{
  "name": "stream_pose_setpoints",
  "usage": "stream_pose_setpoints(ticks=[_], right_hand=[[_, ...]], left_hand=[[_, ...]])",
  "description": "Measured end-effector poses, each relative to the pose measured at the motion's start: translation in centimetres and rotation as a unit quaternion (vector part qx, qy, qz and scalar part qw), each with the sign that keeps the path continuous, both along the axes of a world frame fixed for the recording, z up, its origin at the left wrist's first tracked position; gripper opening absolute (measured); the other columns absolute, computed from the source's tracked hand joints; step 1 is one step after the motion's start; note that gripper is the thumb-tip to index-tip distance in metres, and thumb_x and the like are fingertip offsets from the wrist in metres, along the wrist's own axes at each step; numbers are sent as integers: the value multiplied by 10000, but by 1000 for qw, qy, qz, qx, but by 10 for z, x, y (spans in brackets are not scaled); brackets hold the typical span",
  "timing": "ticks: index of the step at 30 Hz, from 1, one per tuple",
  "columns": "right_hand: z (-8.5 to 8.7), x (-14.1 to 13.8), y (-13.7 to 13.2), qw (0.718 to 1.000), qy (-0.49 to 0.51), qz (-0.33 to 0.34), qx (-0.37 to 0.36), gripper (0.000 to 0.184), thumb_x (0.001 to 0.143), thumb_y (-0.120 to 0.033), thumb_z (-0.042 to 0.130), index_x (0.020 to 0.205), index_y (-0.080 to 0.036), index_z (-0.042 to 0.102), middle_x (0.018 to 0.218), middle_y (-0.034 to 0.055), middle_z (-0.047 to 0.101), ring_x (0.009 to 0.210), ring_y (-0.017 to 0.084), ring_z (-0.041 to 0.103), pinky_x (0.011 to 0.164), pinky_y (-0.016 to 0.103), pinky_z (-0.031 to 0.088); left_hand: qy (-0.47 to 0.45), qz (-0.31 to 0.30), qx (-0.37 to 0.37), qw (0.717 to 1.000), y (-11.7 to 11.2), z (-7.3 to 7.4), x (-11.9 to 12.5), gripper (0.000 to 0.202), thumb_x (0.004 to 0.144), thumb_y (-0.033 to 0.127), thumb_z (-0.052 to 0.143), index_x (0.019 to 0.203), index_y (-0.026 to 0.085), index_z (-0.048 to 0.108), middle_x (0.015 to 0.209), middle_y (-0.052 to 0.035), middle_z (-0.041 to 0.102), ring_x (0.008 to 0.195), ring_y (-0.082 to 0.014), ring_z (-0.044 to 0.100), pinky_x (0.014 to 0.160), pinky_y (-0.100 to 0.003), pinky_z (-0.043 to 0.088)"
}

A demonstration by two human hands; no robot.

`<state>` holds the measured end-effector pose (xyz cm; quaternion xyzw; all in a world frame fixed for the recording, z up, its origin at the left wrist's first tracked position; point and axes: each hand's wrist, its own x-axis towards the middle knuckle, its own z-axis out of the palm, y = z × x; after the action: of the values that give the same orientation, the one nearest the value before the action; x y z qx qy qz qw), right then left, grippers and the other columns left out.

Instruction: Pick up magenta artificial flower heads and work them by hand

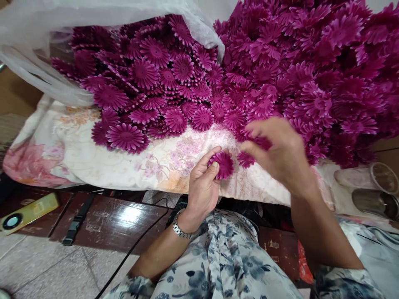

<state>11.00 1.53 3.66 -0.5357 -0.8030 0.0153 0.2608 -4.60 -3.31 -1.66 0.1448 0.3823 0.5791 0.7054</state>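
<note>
My left hand (202, 185) pinches a magenta artificial flower (225, 166) between thumb and fingers, its petals facing up. To the right, my right hand (280, 155) is over the near edge of the flower pile, blurred by motion. Its thumb and fingers are bent toward the flowers, and I cannot make out whether anything is between them. Just below its thumb lies a small magenta flower (246, 159). Beyond both hands is a heap of stacked magenta flowers (156, 52), partly inside a white plastic bag (199, 25).
A larger mass of loose flowers (311, 79) rises at the right. Everything rests on a floral cloth (124, 166). Two clear cups (374, 203) lie on their sides at the right edge. A yellow phone (34, 211) is on the dark wooden bench (118, 216), lower left.
</note>
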Motion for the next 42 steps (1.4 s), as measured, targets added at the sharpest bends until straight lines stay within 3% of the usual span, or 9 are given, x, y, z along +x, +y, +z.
stream_pose_setpoints(ticks=[3,8,15,20,24,30,42], right_hand=[[-21,-18,-16,982,67,131,-122,135,828,-245,611,735,-186,534,698,-1,556,688,133,520,653,263,417],[-39,-25,-22,979,95,128,-124,165,861,-162,504,703,-192,465,669,-7,498,650,128,474,641,262,381],[-30,-24,-22,983,52,120,-127,120,870,-125,432,796,-193,498,791,64,604,807,185,555,764,315,427],[-31,-27,-25,983,82,118,-116,121,860,-107,444,809,-191,514,789,55,607,779,173,567,737,300,448],[-30,-27,-28,986,80,117,-85,146,866,-109,426,806,-199,524,778,54,604,773,177,555,743,311,453],[-20,-16,-27,996,62,59,-41,127,860,-131,473,773,-196,540,700,33,578,688,164,542,665,295,438],[0,2,-14,999,44,9,7,93,854,-164,531,783,-207,573,728,29,609,670,153,555,622,288,432]], left_hand=[[-11,-3,-1,1000,0,0,2,260,701,190,693,960,184,710,868,-33,726,744,-103,640,741,-218,493],[-8,-20,-9,1000,0,0,3,238,725,181,634,942,175,730,968,-66,724,894,-159,649,864,-282,471],[4,4,-18,1000,2,0,0,249,708,160,636,936,179,734,1018,-57,725,1033,-188,626,1003,-315,415],[8,9,-23,1000,1,-2,1,254,698,170,661,943,180,726,1086,-61,708,1101,-204,603,1036,-332,393],[0,17,-27,999,0,0,0,236,688,159,655,909,187,732,1011,-52,730,1022,-191,638,995,-330,432],[23,54,-9,998,1,3,-5,209,692,191,673,893,194,728,828,-29,734,768,-135,660,821,-279,494],[29,51,-5,998,1,5,-6,236,684,208,699,919,187,716,859,-50,738,782,-150,653,807,-300,498]])
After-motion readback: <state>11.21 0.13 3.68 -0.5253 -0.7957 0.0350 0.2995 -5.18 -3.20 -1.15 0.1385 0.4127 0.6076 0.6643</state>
